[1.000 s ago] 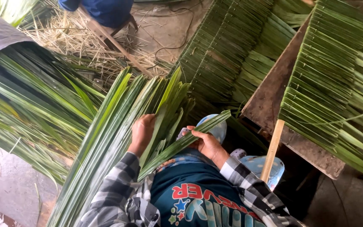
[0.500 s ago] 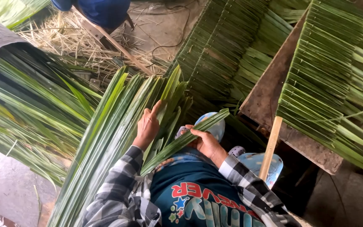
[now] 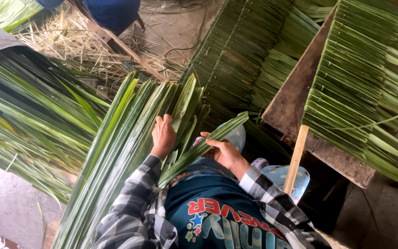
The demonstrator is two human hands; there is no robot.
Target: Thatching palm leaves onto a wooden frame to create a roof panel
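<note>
Two hands work at the centre of the frame. The left hand (image 3: pixel 163 135) lies palm down with fingers spread flat on a bundle of long green leaves (image 3: pixel 116 152) that runs from lower left up to the middle, too many to count. The right hand (image 3: pixel 224 151) pinches one folded leaf (image 3: pixel 208 143) between thumb and fingers. Two woven leaf panels (image 3: pixel 360 87) lie at upper right over a wooden board (image 3: pixel 295 101), with one wooden stick (image 3: pixel 295 159) just beside it.

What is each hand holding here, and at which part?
The right hand pinches one long green leaf partway along its blade. The left hand rests flat on the leaf bundle, gripping nothing visible.
</note>
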